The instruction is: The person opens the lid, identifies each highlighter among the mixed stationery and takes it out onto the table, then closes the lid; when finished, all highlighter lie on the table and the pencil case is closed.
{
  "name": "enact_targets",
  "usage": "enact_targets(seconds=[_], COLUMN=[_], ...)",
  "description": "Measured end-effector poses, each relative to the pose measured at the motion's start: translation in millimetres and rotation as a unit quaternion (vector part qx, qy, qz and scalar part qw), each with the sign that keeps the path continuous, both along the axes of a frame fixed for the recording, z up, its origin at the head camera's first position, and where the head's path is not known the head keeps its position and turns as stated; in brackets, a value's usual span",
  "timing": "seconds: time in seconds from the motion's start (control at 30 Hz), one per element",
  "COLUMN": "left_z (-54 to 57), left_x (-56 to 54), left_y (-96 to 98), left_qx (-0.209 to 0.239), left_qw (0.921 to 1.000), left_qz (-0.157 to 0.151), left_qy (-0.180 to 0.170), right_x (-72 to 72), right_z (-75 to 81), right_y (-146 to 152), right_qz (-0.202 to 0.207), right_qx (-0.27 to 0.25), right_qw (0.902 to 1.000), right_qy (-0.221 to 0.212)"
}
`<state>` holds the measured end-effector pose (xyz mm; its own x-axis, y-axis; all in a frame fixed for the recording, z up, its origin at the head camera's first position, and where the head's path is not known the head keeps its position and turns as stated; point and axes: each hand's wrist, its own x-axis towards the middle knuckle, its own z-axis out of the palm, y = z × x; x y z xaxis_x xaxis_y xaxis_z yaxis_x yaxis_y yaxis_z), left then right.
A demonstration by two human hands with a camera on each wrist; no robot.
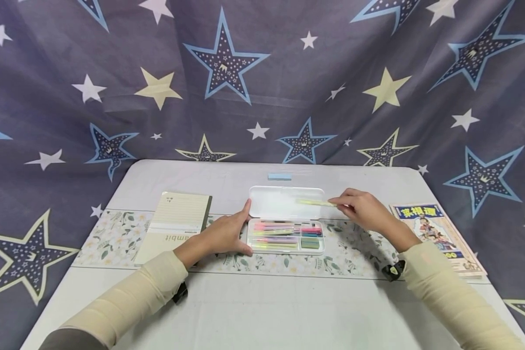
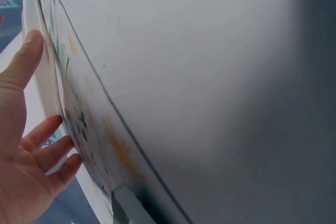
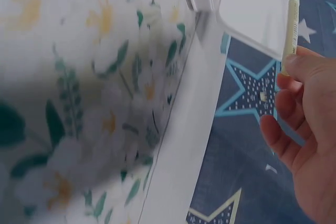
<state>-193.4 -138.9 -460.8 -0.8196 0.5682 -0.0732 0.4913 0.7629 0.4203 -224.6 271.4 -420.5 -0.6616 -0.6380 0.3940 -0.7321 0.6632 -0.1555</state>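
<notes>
Now a slim pale-yellow pen (image 1: pixel 312 202) is held out by the right hand (image 1: pixel 362 210), pinched at one end between thumb and finger, with the free end pointed leftward across the opened lid (image 1: pixel 269 206) of a white case. The long axis is carried almost side to side, tilted only a touch, and that is the relation to be watched: the filled tray (image 1: pixel 284 252) is found nearer the person and a little to the left of the pen, its row of pens (image 1: pixel 274 233) laid out much the same way, side to side, so the held pen and its neighbours are seen roughly in parallel. Whether the lid is touched by the pen or only passed over cannot be told from here. Over on the other flank, the case is steadied, it seems, by the left hand (image 1: pixel 225 233), spread wide along the left end, thumb set at the tray's near corner, a fingertip set against the lid's edge, nothing clasped. The two hands are held well apart, with the case between them; the pen is in the right hand's charge, while the tray is bordered more closely by the left. A green block (image 1: pixel 309 243) is lodged in the tray's near right compartment.
</notes>
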Motion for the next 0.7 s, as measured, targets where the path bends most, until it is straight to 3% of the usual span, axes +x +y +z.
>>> enact_targets(seconds=[0.7], left_z=[-0.6], left_x=[-0.6], left_y=[0.4], left_qx=[-0.003], left_qw=[0.9999], left_qz=[0.007], left_qy=[-0.01], right_x=[-1.0], right_z=[-4.1], right_y=[64], right_qz=[-0.044], right_qx=[-0.004], right_qw=[0.9982], right_qy=[0.042])
